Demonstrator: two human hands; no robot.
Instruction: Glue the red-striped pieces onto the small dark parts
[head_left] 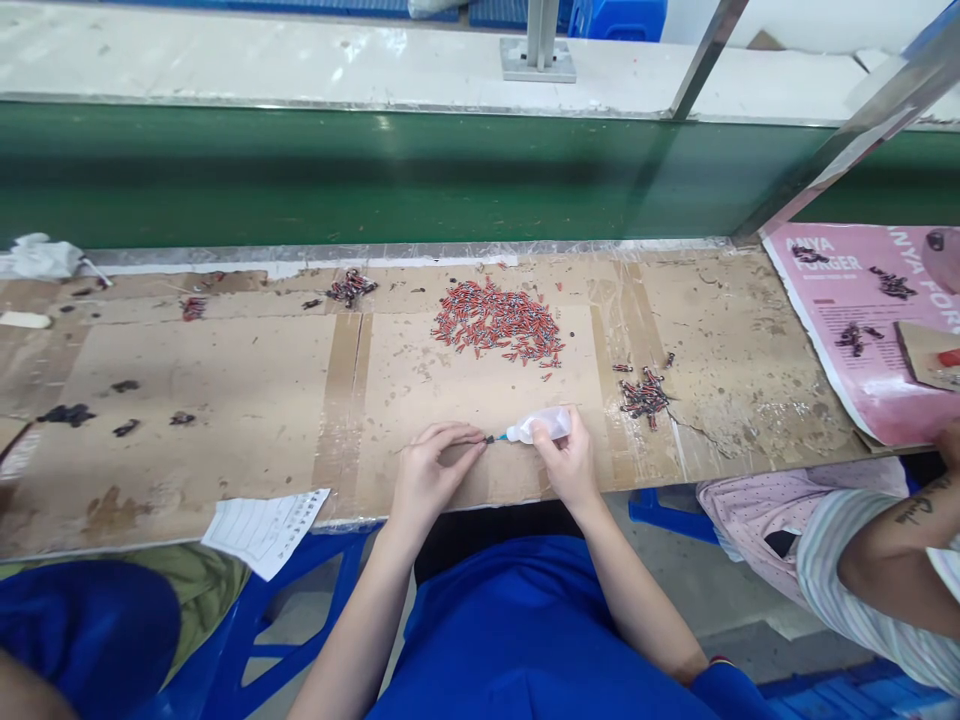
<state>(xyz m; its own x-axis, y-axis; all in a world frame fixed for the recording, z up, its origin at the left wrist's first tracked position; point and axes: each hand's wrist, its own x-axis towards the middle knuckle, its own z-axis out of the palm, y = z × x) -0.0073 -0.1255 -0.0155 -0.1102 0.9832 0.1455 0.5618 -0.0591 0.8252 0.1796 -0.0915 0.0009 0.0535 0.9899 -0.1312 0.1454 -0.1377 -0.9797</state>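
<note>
Low over the cardboard, my right hand (568,462) is wrapped round a small translucent squeeze bottle (541,425) with a thin blue-green needle tip. The bottle lies nearly level, its tip pointing left. Between the thumb and fingers of my left hand (439,465) is a tiny dark part (490,439), too small to name. The needle tip meets or nearly meets this part; I cannot tell which. Beyond both hands lies a wide heap of small red and dark parts (499,322). To the right sits a smaller pile of similar parts (643,396).
Cardboard (285,390) covers the bench, with further small clusters (351,287) and dark pieces (67,414) at left. A paper sheet (266,528) hangs over the front edge. A green belt (375,180) runs behind. Co-workers sit on both sides; a pink poster (832,330) lies at right.
</note>
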